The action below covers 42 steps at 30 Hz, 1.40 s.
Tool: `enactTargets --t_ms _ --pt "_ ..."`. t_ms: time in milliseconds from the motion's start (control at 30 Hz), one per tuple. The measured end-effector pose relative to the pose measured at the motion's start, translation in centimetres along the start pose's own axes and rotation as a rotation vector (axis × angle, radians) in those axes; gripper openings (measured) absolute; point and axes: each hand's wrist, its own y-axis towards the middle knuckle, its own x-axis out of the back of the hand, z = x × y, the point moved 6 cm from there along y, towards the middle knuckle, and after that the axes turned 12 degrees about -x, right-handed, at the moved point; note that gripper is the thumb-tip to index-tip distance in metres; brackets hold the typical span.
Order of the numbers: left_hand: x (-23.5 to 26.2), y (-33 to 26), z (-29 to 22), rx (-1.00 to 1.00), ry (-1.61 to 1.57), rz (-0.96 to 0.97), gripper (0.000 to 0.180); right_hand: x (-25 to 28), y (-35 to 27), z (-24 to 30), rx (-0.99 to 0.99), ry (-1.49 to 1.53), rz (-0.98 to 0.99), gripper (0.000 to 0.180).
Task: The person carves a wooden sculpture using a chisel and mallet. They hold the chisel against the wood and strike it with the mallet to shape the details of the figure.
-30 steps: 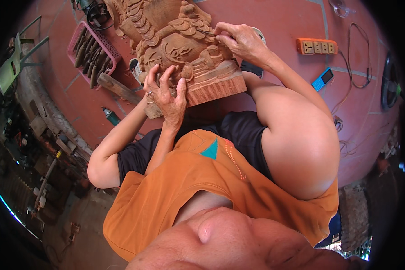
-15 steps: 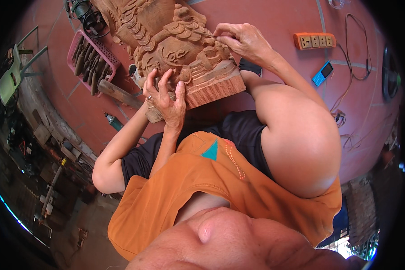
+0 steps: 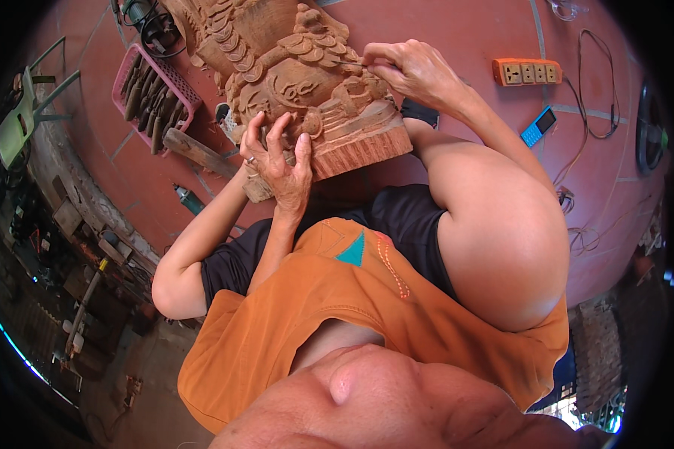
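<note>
A large reddish-brown wooden carving (image 3: 299, 90) with scales and scrollwork lies on the red tiled floor in front of me. My left hand (image 3: 277, 161) rests on its near lower edge, fingers spread and curled against the wood, a ring on one finger. My right hand (image 3: 412, 71) is at the carving's right upper side, fingers pinched on a thin tool whose tip touches the wood; the tool is mostly hidden. My bent right knee rises between the carving and my orange shirt.
A pink basket of chisels (image 3: 153, 93) stands left of the carving, with a wooden mallet (image 3: 195, 150) and a green-handled tool (image 3: 189, 200) nearby. An orange power strip (image 3: 526, 72), a blue phone (image 3: 538, 126) and cables lie at right. Tools clutter the left edge.
The view has shifted slightly, so the carving sits lower and a bit left. Both hands stay on the carving, with my left fingers flexing against its edge.
</note>
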Motion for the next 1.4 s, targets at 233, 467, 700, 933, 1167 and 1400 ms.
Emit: enactTargets --t_ms 233,467,700,933,1167,1400 --pt "0.0 0.1 -0.3 -0.001 0.003 -0.002 0.041 -0.2 0.7 -0.2 0.014 -0.029 0.013 0.019" --pt "0.0 0.1 -0.1 0.002 0.008 -0.001 0.041 -1.1 0.4 -0.6 0.044 -0.115 -0.027 0.018" --pt "0.1 0.1 -0.3 -0.006 0.034 0.009 0.041 -2.2 0.5 -1.1 0.071 0.105 -0.086 0.016" --pt "0.0 0.2 -0.3 0.000 0.009 -0.006 0.041 -1.8 -0.1 -2.3 -0.022 0.364 -0.176 0.016" --pt "0.0 0.1 -0.2 -0.006 0.017 -0.004 0.041 -1.5 -0.9 -2.4 -0.051 0.269 -0.032 0.017" --pt "0.2 0.2 -0.2 -0.011 0.014 0.002 0.041 -1.4 -0.4 -1.7 -0.046 0.187 0.015 0.016"
